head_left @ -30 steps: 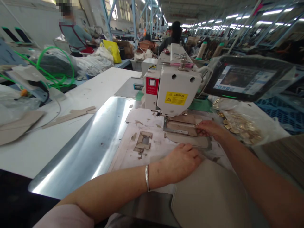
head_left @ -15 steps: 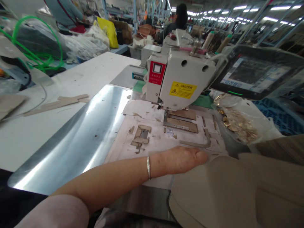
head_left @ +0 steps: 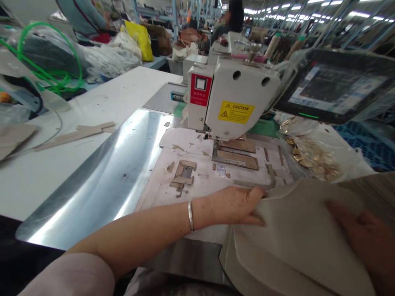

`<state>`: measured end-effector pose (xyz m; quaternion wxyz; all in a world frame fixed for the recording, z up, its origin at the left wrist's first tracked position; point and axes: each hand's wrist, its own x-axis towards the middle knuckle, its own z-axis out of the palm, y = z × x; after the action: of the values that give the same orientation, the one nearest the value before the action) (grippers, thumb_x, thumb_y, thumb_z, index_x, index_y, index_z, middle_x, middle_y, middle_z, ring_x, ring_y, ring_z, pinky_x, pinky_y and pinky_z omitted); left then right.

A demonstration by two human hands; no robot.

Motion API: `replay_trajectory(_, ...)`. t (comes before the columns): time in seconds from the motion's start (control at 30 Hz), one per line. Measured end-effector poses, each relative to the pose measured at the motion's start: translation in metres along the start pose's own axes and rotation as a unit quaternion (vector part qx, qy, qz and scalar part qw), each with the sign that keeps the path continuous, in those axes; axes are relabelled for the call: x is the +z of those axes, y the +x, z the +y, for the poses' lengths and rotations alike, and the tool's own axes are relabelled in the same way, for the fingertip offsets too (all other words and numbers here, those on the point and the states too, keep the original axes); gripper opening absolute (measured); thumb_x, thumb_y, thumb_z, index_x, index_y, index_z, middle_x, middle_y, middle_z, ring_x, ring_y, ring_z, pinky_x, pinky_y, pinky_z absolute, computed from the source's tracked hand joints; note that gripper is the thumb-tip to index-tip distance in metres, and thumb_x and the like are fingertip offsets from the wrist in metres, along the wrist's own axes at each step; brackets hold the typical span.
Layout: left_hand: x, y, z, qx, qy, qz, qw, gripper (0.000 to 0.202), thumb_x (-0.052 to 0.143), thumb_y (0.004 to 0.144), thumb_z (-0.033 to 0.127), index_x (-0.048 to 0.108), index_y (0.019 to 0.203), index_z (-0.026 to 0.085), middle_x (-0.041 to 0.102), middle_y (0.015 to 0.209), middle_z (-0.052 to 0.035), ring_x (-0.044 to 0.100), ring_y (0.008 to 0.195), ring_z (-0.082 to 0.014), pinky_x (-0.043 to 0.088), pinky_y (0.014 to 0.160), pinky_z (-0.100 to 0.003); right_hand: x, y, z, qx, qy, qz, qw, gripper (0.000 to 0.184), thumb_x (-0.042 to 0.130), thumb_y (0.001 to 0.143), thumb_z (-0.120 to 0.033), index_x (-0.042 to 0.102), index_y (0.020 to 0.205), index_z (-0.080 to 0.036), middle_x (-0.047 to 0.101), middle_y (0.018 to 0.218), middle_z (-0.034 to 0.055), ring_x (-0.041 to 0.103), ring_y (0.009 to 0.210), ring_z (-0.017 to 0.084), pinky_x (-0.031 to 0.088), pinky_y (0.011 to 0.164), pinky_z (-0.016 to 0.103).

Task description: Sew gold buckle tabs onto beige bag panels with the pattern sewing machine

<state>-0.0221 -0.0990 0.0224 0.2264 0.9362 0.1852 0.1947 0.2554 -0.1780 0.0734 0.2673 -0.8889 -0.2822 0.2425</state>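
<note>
A stack of beige, leather-like panels (head_left: 296,213) fills the lower right, with curved edges overlapping. My left hand (head_left: 234,205), a silver bangle at its wrist, pinches the left edge of the top panel between thumb and fingers. Over the right part of the same panel lies my right hand (head_left: 364,234), smeared by motion, so its grip is unclear. Beyond my left hand stands a white sewing machine (head_left: 240,90) with a caution label. Under its head, a metal clamp frame (head_left: 230,160) rests around brown strips on a pale template sheet (head_left: 203,197).
A shiny metal plate (head_left: 123,164) extends left over the white table (head_left: 92,98). Beige scraps (head_left: 80,131) lie there. A control screen (head_left: 336,86) overhangs the right side, above a plastic bag of gold-coloured metal pieces (head_left: 314,158). People work in the background.
My right hand has come into view from the right, over the panels. The top panel has lifted and shifted, and my left thumb and fingers have parted around its edge.
</note>
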Motion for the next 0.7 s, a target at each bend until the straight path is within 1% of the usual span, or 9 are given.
replay_trajectory(0.03,0.000,0.000,0.001,0.044,0.010,-0.006,0.999,0.044,0.064,0.092,0.045,0.050,0.117,0.012,0.069,0.103,-0.0140,0.066,0.097,-0.0248,0.053,0.081,-0.033,-0.007,0.007,-0.011,-0.007,-0.001,0.054,0.998,0.033,0.068,0.072,-0.059,0.068,0.089,-0.030,0.061,0.052,0.0040,0.053,0.037,0.024,0.043,0.036,0.035)
replay_trajectory(0.07,0.000,0.000,0.002,0.089,0.028,-0.016,0.996,0.042,0.065,0.091,0.046,0.054,0.113,0.012,0.069,0.106,-0.0144,0.064,0.100,-0.0254,0.051,0.087,-0.035,-0.014,0.015,-0.022,-0.018,-0.008,0.090,0.996,0.028,0.068,0.075,-0.054,0.068,0.088,-0.030,0.062,0.054,0.0042,0.052,0.038,0.022,0.042,0.037,0.033)
replay_trajectory(0.13,0.001,0.000,0.005,0.148,0.066,-0.041,0.986,0.032,0.067,0.090,0.043,0.061,0.104,0.015,0.068,0.108,-0.0130,0.061,0.104,-0.0259,0.048,0.093,-0.037,-0.020,0.035,-0.042,-0.042,-0.034,0.128,0.990,0.023,0.068,0.078,-0.047,0.069,0.087,-0.026,0.062,0.057,0.0047,0.052,0.040,0.021,0.041,0.040,0.032)
replay_trajectory(0.2,0.000,0.001,0.009,0.159,0.088,-0.055,0.982,0.027,0.069,0.087,0.038,0.065,0.102,0.017,0.068,0.111,-0.0103,0.059,0.103,-0.0255,0.048,0.093,-0.038,-0.014,0.058,-0.057,-0.066,-0.055,0.123,0.989,0.025,0.067,0.080,-0.043,0.070,0.092,-0.021,0.063,0.060,0.0056,0.054,0.045,0.021,0.041,0.044,0.032)
replay_trajectory(0.3,-0.004,-0.003,0.015,0.146,0.098,-0.067,0.982,0.026,0.067,0.089,0.036,0.067,0.105,0.015,0.068,0.113,-0.0094,0.061,0.103,-0.0233,0.048,0.092,-0.035,0.011,0.090,-0.070,-0.090,-0.068,0.045,0.993,0.033,0.066,0.084,-0.041,0.071,0.104,-0.015,0.069,0.074,0.0116,0.061,0.056,0.022,0.045,0.054,0.033)
replay_trajectory(0.4,-0.009,-0.013,0.016,0.106,0.115,-0.042,0.987,0.039,0.055,0.098,0.043,0.065,0.112,0.009,0.067,0.121,-0.0133,0.060,0.113,-0.0230,0.045,0.102,-0.032,0.039,0.112,-0.080,-0.133,-0.097,-0.020,0.986,0.036,0.064,0.087,-0.042,0.070,0.109,-0.014,0.071,0.088,0.0165,0.064,0.065,0.023,0.046,0.059,0.034)
replay_trajectory(0.53,-0.010,-0.032,0.011,-0.024,0.176,0.040,0.983,0.058,0.044,0.101,0.051,0.057,0.129,0.002,0.060,0.135,-0.0186,0.053,0.130,-0.0265,0.038,0.114,-0.034,0.073,0.120,-0.099,-0.211,-0.084,-0.079,0.971,0.034,0.060,0.091,-0.039,0.069,0.107,-0.012,0.071,0.089,0.0165,0.063,0.065,0.020,0.044,0.058,0.030)
replay_trajectory(0.6,-0.009,-0.039,0.008,-0.088,0.208,0.047,0.973,0.064,0.044,0.100,0.055,0.055,0.132,0.001,0.057,0.139,-0.0204,0.051,0.133,-0.0285,0.037,0.115,-0.037,0.090,0.119,-0.111,-0.223,-0.069,-0.118,0.965,0.036,0.059,0.091,-0.040,0.068,0.111,-0.011,0.071,0.089,0.0156,0.063,0.065,0.019,0.044,0.058,0.028)
replay_trajectory(0.7,-0.007,-0.045,0.005,-0.149,0.229,0.030,0.961,0.069,0.042,0.099,0.059,0.054,0.134,0.000,0.055,0.142,-0.0219,0.050,0.135,-0.0311,0.038,0.115,-0.040,0.112,0.120,-0.127,-0.240,-0.087,-0.147,0.956,0.038,0.058,0.092,-0.039,0.068,0.115,-0.011,0.072,0.089,0.0137,0.064,0.065,0.018,0.045,0.059,0.028)
